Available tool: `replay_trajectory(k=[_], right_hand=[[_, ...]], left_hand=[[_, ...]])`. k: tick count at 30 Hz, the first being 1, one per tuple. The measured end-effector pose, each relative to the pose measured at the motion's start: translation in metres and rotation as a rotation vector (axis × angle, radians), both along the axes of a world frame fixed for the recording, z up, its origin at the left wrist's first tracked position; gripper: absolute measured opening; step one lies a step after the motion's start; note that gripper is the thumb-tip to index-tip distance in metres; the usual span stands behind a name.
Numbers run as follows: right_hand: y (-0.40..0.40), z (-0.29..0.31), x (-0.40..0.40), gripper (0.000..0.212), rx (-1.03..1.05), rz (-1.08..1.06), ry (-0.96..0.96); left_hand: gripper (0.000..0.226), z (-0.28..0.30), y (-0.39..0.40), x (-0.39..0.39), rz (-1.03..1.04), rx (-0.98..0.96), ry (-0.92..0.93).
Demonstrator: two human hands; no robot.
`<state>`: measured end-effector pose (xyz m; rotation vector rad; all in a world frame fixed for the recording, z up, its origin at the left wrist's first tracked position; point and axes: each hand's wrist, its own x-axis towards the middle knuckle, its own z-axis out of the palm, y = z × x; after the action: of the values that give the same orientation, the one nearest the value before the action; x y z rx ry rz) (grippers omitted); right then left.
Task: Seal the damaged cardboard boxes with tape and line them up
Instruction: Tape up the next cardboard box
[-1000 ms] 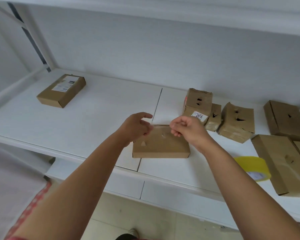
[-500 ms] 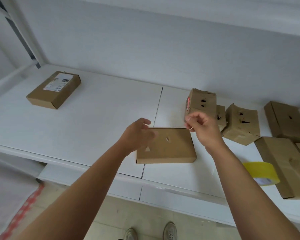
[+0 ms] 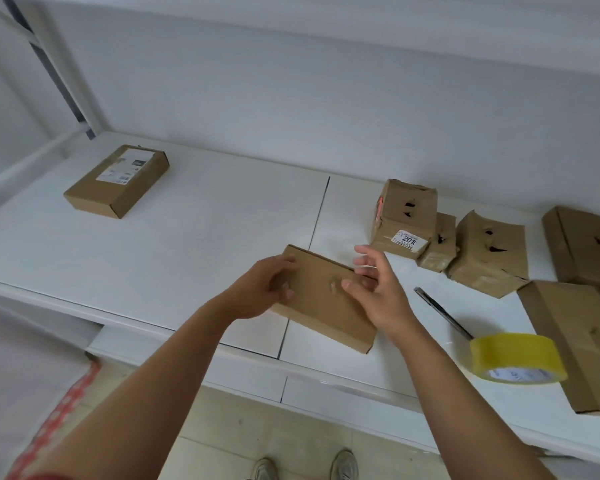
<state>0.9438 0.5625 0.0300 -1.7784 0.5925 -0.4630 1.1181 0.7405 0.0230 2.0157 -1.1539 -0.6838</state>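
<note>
Cardboard box held by left hand | tape roll, knife right

flat box turned askew under left hand, right hand fingers now spread

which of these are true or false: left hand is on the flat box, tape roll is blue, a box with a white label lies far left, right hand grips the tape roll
1. The left hand is on the flat box: true.
2. The tape roll is blue: false, it is yellow.
3. A labelled box lies far left on the shelf: true.
4. The right hand grips the tape roll: false, it is open over the flat box, apart from the roll.
</note>
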Motion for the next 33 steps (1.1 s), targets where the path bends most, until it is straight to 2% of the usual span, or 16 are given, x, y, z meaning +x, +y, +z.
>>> replay_trajectory(k=[3,7,11,15,26,30,31,33], right_hand=[[0.005,-0.008,0.007,0.082,-0.232,0.032,0.090],[0.012,-0.015,0.013,0.094,-0.449,-0.005,0.176],[0.014,-0.023,0.014,0.097,-0.501,-0.083,0.179],[0.011,-0.025,0.016,0.096,-0.518,-0.119,0.198],[0.006,-0.023,0.023,0.096,-0.523,-0.089,0.361],[0.002,-0.011,0.024,0.096,-0.337,-0.064,0.381],[0.001,-0.004,0.022,0.089,-0.246,-0.072,0.319],[0.003,0.016,0.019,0.059,-0.108,-0.106,0.130]], left_hand=[[0.041,-0.005,0.000,-0.008,0.130,-0.108,0.206],[0.041,-0.014,-0.002,-0.015,0.218,-0.158,0.321],[0.037,-0.018,-0.003,-0.016,0.256,-0.185,0.349],[0.039,-0.022,-0.007,-0.018,0.288,-0.197,0.267],[0.037,-0.027,-0.012,-0.018,0.312,-0.189,0.217],[0.035,-0.022,-0.011,-0.016,0.306,-0.126,0.220],[0.034,-0.017,-0.011,-0.016,0.333,-0.113,0.230],[0.036,-0.001,-0.013,-0.016,0.439,-0.185,0.230]])
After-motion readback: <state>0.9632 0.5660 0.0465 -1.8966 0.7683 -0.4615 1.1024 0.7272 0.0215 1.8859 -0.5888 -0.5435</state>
